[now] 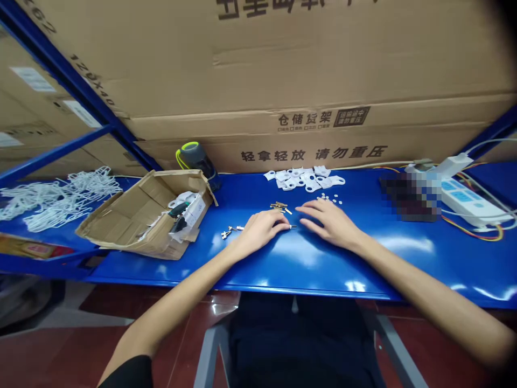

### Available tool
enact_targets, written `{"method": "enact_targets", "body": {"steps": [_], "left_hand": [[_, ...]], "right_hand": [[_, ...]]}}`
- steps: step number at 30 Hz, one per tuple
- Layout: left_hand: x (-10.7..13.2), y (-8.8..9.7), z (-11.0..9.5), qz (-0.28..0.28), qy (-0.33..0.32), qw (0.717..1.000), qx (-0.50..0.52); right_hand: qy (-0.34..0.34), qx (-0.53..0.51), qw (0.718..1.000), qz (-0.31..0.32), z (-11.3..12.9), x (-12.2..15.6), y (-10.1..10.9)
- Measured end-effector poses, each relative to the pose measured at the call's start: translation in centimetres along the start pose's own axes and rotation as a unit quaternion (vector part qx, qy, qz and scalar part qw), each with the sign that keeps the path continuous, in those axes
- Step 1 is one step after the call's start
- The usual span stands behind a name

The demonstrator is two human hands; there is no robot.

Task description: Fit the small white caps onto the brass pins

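A slim brass pin [292,227] lies on the blue workbench [363,269] at the fingertips of the left hand [258,231]. Its long axis runs nearly level across the bench, with the exposed tip pointing to 3 o'clock, toward the right hand [329,222]. The near end is hidden at the fingertips, so contact is not confirmed.

Left hand: palm down, fingers extended toward 2 o'clock, grip open. Whether the fingertips pin the item cannot be told. The left forearm [173,302] rises from 7 o'clock.

Right hand: palm down, fingers spread toward 10 o'clock, grip open, holding nothing visible. The right forearm [424,291] comes in from 4 o'clock.

A cluster of brass pins [278,207] lies at 12 o'clock from the left hand. Small metal fittings [226,233] lie just beyond its wrist at 9 o'clock. Small white discs [329,199] sit at 12 o'clock from the right hand, below a heap of white plastic tabs [302,179].

Further out are a cardboard box [145,215], white cord loops [60,196], a dark flask with a green lid [196,161], a pixelated object [410,199], a power strip [472,196] and stacked cartons [283,81].
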State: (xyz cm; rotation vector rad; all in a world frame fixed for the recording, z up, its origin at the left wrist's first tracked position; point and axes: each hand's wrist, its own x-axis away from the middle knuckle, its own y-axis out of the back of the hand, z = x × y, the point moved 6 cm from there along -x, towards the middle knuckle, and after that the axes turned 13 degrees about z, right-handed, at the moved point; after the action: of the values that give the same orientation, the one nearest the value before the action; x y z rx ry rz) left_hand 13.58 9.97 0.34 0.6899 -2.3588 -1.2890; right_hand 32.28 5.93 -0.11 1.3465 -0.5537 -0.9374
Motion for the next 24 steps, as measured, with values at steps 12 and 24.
{"method": "enact_targets", "body": {"steps": [12,24], "left_hand": [[-0.2,-1.0,0.2,-0.017,0.049,0.999,0.001],[3.1,3.0,3.0,-0.083,0.087,0.972,-0.201]], "right_hand": [[0.04,-0.047,0.998,0.029,0.5,-0.2,-1.2],[-0.142,0.117,0.982,-0.046,-3.5,1.2,1.9]]}}
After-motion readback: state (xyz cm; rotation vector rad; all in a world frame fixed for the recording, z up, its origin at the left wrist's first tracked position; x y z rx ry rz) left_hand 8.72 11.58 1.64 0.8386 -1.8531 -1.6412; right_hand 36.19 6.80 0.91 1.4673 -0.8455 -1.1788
